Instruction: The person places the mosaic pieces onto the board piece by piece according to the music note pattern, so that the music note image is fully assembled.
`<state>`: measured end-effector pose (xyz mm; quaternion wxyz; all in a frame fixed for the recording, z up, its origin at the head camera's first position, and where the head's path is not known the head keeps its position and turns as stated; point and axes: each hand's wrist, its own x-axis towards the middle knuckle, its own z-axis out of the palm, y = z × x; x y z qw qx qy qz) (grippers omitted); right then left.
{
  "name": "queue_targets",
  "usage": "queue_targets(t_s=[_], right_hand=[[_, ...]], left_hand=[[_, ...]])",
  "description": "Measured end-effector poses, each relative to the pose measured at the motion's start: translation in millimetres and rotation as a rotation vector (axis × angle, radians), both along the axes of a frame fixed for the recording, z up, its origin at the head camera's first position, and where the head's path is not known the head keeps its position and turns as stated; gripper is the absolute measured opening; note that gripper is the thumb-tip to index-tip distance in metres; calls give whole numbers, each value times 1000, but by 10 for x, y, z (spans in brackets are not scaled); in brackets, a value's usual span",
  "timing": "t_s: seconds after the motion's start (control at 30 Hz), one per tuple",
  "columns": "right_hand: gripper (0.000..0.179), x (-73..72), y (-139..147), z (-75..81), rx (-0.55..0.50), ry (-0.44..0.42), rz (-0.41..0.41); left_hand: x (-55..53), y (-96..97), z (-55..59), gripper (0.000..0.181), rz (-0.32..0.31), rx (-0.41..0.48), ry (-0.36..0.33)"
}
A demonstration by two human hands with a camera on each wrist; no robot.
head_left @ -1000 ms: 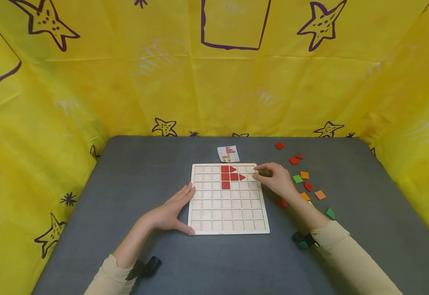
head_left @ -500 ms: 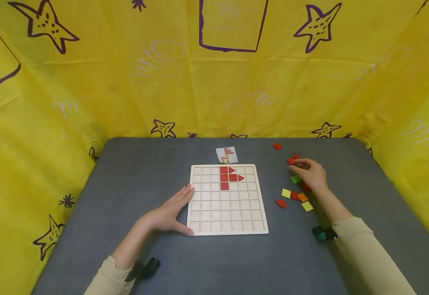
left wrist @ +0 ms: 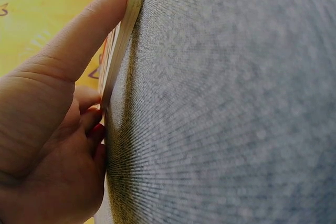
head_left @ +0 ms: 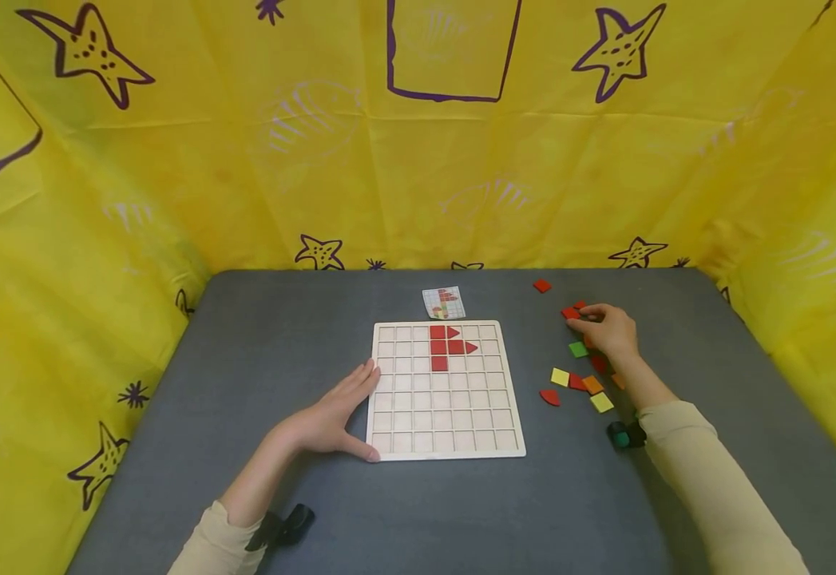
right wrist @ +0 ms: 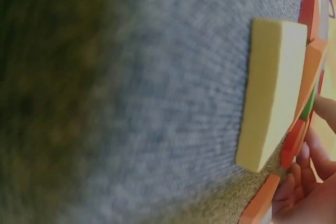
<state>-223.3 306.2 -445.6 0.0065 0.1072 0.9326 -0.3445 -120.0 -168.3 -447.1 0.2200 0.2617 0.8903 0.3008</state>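
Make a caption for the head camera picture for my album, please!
Left hand touches the grid board, right hand is among loose colorful tiles, and a picture card lies beyond.

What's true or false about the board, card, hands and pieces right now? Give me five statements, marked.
1. The printed card lies beyond the far edge of the grid board. True.
2. Both hands touch the board. False: only the left hand does; the right hand is at the loose pieces.
3. The board holds only green pieces. False: it holds only red pieces.
4. Two of those are pointed. True.
5. A yellow square lies left of the board. False: it lies right.
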Motion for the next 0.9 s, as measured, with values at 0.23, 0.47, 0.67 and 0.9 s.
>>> queue_targets(t_s=[0.23,0.47,0.67,0.9], right_hand=[[46,-5,-13,5,18,21,-17],[51,75,-123,0,-33,65,-8],[55,168,-318,-3,-153,81,44],[53,291,-633,0,-281,45,115]], left_hand=[[6,8,12,125,8,1,0],[9,6,8,125,7,4,1],[8,-3,-2,125,4,6,5],[5,2,0,125,5,12,2]])
